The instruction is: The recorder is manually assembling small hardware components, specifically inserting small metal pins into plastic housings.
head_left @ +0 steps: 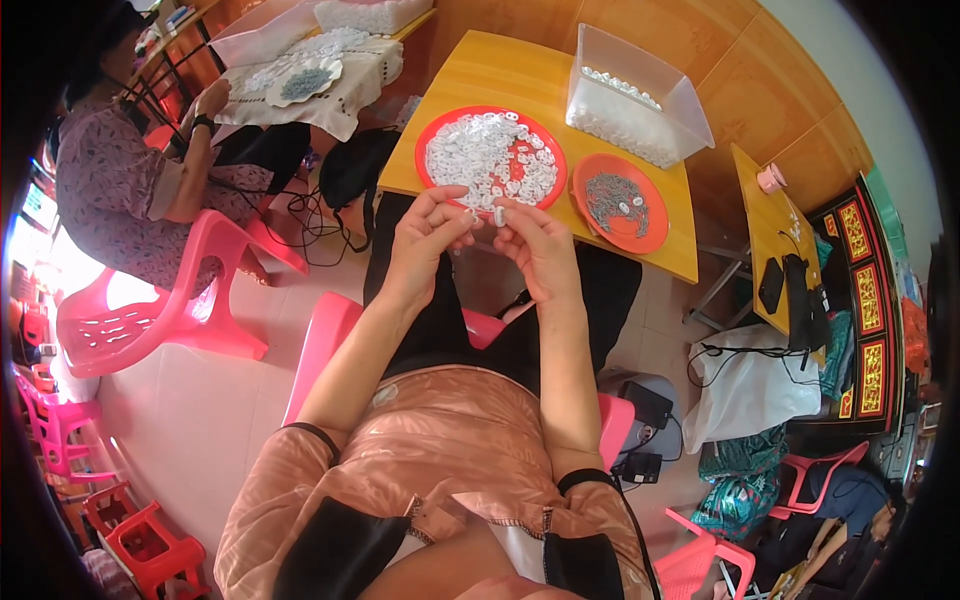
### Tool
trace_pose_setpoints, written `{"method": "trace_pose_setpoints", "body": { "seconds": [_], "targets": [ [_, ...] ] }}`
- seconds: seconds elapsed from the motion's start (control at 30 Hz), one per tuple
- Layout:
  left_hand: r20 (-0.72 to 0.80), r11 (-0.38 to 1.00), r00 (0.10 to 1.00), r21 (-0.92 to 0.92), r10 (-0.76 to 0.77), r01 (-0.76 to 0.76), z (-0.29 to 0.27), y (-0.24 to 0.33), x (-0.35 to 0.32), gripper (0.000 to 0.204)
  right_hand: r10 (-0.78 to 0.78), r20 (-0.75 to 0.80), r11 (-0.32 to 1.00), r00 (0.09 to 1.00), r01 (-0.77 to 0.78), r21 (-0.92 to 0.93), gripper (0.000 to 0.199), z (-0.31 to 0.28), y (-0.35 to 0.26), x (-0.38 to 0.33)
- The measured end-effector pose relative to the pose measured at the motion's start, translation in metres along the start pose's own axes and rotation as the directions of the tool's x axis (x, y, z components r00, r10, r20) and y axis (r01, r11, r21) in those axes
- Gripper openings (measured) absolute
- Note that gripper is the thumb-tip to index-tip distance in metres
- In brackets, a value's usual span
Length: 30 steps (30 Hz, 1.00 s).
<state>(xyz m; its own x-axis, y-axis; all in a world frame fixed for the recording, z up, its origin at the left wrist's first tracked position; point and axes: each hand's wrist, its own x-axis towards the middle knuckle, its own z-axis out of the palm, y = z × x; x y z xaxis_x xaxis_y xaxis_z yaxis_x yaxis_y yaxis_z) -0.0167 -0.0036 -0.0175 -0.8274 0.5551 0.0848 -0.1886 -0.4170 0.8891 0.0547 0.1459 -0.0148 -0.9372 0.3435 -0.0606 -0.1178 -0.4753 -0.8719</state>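
Both my hands are raised just in front of the near edge of the yellow table (500,62). My left hand (432,235) is closed in a pinch on a small white plastic piece (474,214). Close beside it, my right hand (543,245) pinches another white oval piece (499,216) upright between thumb and finger. Right behind my fingers is a red round tray (421,150) heaped with white oval plastic pieces (470,148). To its right, an orange-red plate (655,235) holds many small grey metal parts (612,198) and a few white pieces.
A clear plastic bin (640,110) of white pieces stands at the table's back right. At left, another person (130,200) sits on a pink chair (190,300) at a cloth-covered table (370,75). Black cables (310,225) trail down there. A side table (770,230) stands at right.
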Motion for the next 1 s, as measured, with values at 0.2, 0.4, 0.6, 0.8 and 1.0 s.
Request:
{"method": "trace_pose_setpoints", "body": {
  "seconds": [0.2,0.4,0.6,0.8,1.0],
  "targets": [
    [0.037,0.999,0.999,0.028,0.03,-0.031,0.017,0.002,-0.009,0.033,-0.008,0.002,0.99,1.0,0.007,0.143,0.027,0.008,-0.009,-0.019],
    [0.022,0.997,0.997,0.032,0.07,-0.07,0.021,0.005,-0.012,0.032,0.003,0.017,0.987,1.0,-0.006,0.16,0.026,0.01,-0.008,-0.023],
    [0.019,0.992,0.993,0.052,0.117,-0.118,0.021,0.006,-0.014,0.032,-0.019,0.026,0.985,0.999,0.014,0.171,0.026,0.011,-0.007,-0.024],
    [0.026,0.966,0.978,0.154,0.205,-0.206,0.022,0.006,-0.016,0.032,-0.099,-0.026,0.992,0.995,0.101,0.073,0.024,0.018,-0.007,-0.026],
    [0.043,0.879,0.949,0.366,0.313,-0.306,0.024,0.008,-0.018,0.03,-0.274,-0.046,0.947,0.961,0.262,-0.184,0.022,0.029,-0.01,-0.031]
  ]
}}
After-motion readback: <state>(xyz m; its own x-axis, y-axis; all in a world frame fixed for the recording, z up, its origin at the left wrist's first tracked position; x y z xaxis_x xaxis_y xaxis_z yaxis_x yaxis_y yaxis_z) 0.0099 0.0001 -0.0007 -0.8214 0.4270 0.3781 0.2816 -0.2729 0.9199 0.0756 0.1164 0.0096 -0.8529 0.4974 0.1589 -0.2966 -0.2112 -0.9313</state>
